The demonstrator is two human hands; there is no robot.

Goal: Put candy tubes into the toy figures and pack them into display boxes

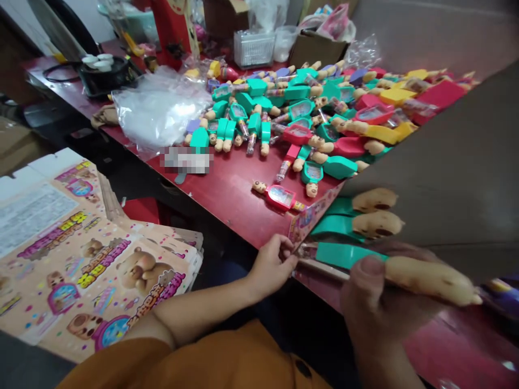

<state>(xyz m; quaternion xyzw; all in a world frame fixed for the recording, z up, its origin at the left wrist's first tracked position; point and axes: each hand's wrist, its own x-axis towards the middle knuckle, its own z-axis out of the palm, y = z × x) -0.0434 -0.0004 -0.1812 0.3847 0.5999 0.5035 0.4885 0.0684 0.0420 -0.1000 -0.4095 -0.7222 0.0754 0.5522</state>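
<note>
My left hand (272, 266) pinches the lower corner of a printed cardboard box flap (312, 216) at the red table's near edge. Close to the camera, my right hand (371, 310) grips a teal toy with a tan bear-paw end (430, 278). Two more teal toys with tan ends (375, 213) lie just above it, partly under the grey inner side of the box (454, 173). The fingers of my right hand are mostly hidden; only the thumb shows pressed on the toy.
Several teal, red, yellow and purple bear toys (308, 113) are heaped on the red table (227, 189). Clear plastic bags (160, 108) lie at its left. Flat printed cartons (81, 259) are stacked lower left. Boxes and a white basket (254, 47) stand at the back.
</note>
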